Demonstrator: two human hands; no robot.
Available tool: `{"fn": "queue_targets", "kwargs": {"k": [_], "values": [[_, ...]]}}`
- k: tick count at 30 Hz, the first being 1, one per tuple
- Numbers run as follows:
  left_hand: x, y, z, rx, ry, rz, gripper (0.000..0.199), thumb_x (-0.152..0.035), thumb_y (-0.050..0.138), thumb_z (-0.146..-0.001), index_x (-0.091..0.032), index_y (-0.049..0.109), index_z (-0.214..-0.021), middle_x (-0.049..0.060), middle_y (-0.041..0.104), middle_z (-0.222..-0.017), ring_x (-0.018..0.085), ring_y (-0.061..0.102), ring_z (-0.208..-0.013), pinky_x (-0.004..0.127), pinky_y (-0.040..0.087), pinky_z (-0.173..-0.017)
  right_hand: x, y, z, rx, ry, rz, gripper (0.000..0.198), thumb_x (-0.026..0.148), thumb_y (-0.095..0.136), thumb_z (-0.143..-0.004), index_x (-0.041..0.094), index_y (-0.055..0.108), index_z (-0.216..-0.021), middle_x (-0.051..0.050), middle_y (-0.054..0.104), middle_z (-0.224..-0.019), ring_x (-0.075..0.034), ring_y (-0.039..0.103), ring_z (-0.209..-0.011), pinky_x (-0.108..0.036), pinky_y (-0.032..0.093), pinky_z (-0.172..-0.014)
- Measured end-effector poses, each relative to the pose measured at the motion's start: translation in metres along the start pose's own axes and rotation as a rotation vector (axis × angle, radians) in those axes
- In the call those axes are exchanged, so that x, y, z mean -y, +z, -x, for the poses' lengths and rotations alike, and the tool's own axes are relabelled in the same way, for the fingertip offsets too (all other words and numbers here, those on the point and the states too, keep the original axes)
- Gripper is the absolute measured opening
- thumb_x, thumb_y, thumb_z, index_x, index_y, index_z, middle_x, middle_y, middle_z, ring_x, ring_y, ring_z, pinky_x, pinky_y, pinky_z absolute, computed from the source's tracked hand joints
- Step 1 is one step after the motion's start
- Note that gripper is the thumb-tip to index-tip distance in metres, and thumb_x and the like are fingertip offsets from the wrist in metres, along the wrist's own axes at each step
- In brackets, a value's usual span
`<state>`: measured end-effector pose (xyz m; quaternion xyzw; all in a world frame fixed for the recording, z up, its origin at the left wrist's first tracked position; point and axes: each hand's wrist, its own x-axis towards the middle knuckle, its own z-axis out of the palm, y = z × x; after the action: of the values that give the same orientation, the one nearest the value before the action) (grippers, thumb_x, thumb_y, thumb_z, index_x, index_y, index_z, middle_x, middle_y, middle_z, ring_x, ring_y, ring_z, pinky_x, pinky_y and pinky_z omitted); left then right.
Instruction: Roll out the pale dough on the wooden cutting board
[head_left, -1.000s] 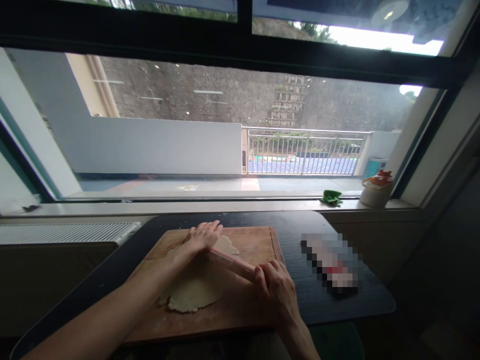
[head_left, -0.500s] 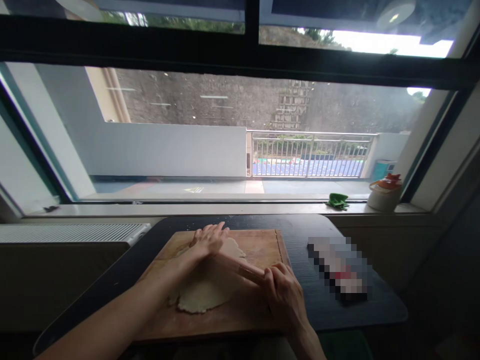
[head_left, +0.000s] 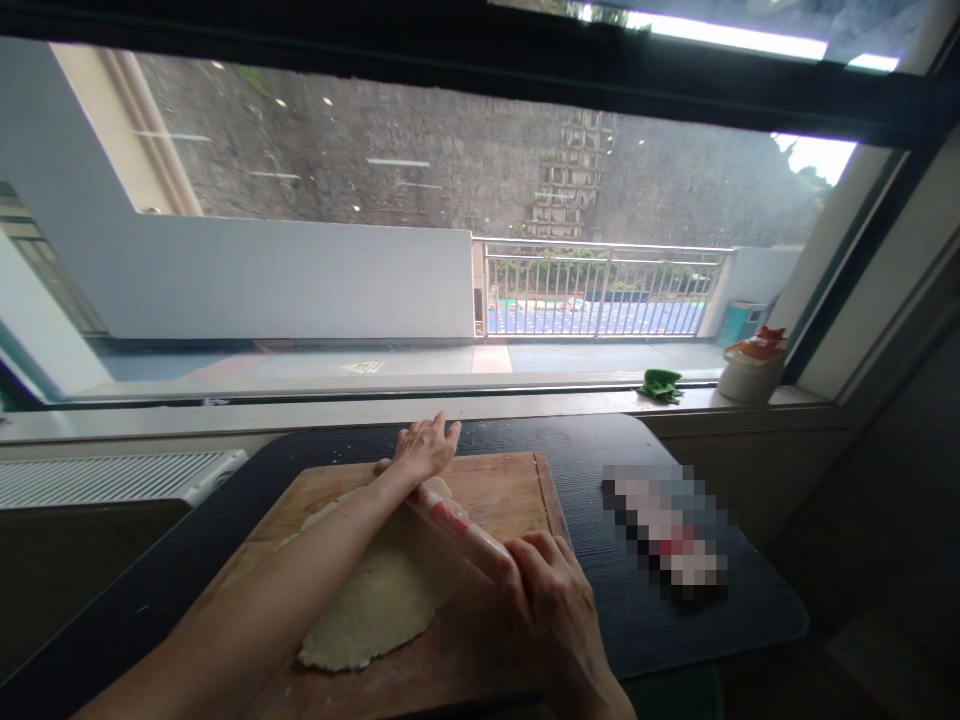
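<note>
A rolling pin (head_left: pixel 474 543) with a reddish band lies slantwise over a flat sheet of pale dough (head_left: pixel 386 598). My left hand (head_left: pixel 426 446) rests over the pin's far end, palm down, its fingers stretched out and apart. At the near end, my right hand (head_left: pixel 553 590) has its fingers curled round the pin. Under the dough is a wooden board (head_left: pixel 514 485). My left forearm hides part of the dough.
The board lies on a dark table (head_left: pixel 592 440) by a window. On the right is a pixelated object (head_left: pixel 667 530). The sill holds a green crumpled item (head_left: pixel 660 385) and a pale bottle with an orange top (head_left: pixel 752 370). A white radiator (head_left: pixel 112 480) stands left.
The camera view has tilted down and shifted. More of the dough shows at the near left. The pin has turned, bringing its reddish band into view, and my left fingers are more spread.
</note>
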<state>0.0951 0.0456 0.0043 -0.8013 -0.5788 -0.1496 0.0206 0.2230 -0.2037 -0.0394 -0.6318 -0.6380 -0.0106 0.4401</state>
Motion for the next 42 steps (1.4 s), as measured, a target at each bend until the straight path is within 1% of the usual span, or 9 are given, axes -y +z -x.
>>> {"fn": "queue_targets", "kwargs": {"k": [4, 8, 12, 18, 23, 29, 33, 38, 42], "values": [[0.01, -0.014, 0.024, -0.139, 0.01, 0.047, 0.047, -0.044, 0.02, -0.091, -0.023, 0.059, -0.104, 0.007, 0.066, -0.102, 0.023, 0.056, -0.103, 0.036, 0.039, -0.09, 0.002, -0.002, 0.0, -0.012, -0.024, 0.051, 0.023, 0.035, 0.042, -0.091, 0.027, 0.06, -0.102, -0.002, 0.058, -0.086, -0.017, 0.052, -0.081, -0.028, 0.039, -0.073], [0.035, -0.024, 0.066, -0.097, 0.083, 0.129, 0.042, -0.042, 0.025, -0.09, -0.028, 0.058, -0.113, 0.001, 0.064, -0.113, 0.018, 0.052, -0.109, 0.029, 0.039, -0.093, 0.003, -0.004, 0.002, 0.025, -0.054, 0.093, 0.027, 0.033, 0.049, -0.088, 0.028, 0.057, -0.113, -0.003, 0.058, -0.09, -0.018, 0.053, -0.085, -0.028, 0.041, -0.073], [0.049, -0.024, 0.091, -0.047, 0.214, 0.084, 0.047, -0.045, 0.028, -0.09, -0.025, 0.055, -0.122, 0.001, 0.057, -0.126, 0.019, 0.043, -0.121, 0.031, 0.029, -0.105, 0.002, -0.003, 0.004, 0.067, -0.075, 0.102, 0.027, 0.03, 0.053, -0.085, 0.027, 0.057, -0.112, -0.003, 0.059, -0.09, -0.019, 0.052, -0.085, -0.029, 0.042, -0.075], [0.039, -0.02, 0.065, 0.017, 0.254, 0.119, 0.046, -0.047, 0.025, -0.09, -0.026, 0.059, -0.114, 0.001, 0.061, -0.119, 0.017, 0.048, -0.115, 0.031, 0.034, -0.101, 0.002, 0.003, 0.001, 0.009, -0.055, 0.037, 0.023, 0.035, 0.04, -0.092, 0.028, 0.062, -0.096, -0.002, 0.059, -0.084, -0.018, 0.053, -0.08, -0.029, 0.04, -0.072], [0.021, -0.012, 0.029, 0.108, 0.16, 0.124, 0.049, -0.055, 0.024, -0.088, -0.03, 0.064, -0.1, 0.002, 0.065, -0.11, 0.022, 0.052, -0.109, 0.036, 0.04, -0.09, -0.002, 0.007, 0.0, -0.068, -0.026, 0.033, 0.033, 0.038, 0.032, -0.094, 0.028, 0.064, -0.091, -0.003, 0.06, -0.083, -0.017, 0.054, -0.077, -0.03, 0.041, -0.071], [-0.001, -0.008, 0.008, 0.108, 0.129, 0.093, 0.053, -0.055, 0.024, -0.088, -0.023, 0.066, -0.089, 0.007, 0.067, -0.102, 0.024, 0.056, -0.101, 0.037, 0.042, -0.085, -0.006, 0.009, 0.0, -0.064, -0.033, 0.063, 0.033, 0.037, 0.032, -0.094, 0.026, 0.063, -0.088, -0.004, 0.059, -0.082, -0.017, 0.054, -0.077, -0.029, 0.042, -0.07], [0.007, -0.014, 0.025, 0.019, 0.147, 0.102, 0.045, -0.046, 0.028, -0.089, -0.025, 0.067, -0.09, 0.004, 0.067, -0.1, 0.021, 0.056, -0.102, 0.033, 0.041, -0.088, -0.003, 0.007, 0.0, -0.069, -0.061, 0.107, 0.032, 0.038, 0.033, -0.094, 0.028, 0.063, -0.094, -0.003, 0.059, -0.081, -0.017, 0.054, -0.076, -0.027, 0.041, -0.069], [0.044, -0.021, 0.076, -0.039, 0.248, 0.086, 0.041, -0.038, 0.029, -0.09, -0.027, 0.069, -0.092, 0.001, 0.067, -0.106, 0.02, 0.05, -0.111, 0.034, 0.034, -0.099, 0.001, 0.006, 0.001, -0.046, -0.09, 0.099, 0.031, 0.037, 0.033, -0.095, 0.027, 0.062, -0.1, -0.003, 0.059, -0.082, -0.017, 0.054, -0.077, -0.027, 0.041, -0.07], [0.056, -0.027, 0.097, -0.031, 0.315, 0.037, 0.042, -0.04, 0.03, -0.089, -0.027, 0.065, -0.11, 0.001, 0.061, -0.121, 0.023, 0.04, -0.124, 0.038, 0.026, -0.107, 0.001, 0.008, 0.0, -0.073, -0.093, 0.08, 0.034, 0.038, 0.031, -0.095, 0.028, 0.063, -0.093, -0.002, 0.059, -0.08, -0.017, 0.054, -0.077, -0.027, 0.041, -0.07]]}}
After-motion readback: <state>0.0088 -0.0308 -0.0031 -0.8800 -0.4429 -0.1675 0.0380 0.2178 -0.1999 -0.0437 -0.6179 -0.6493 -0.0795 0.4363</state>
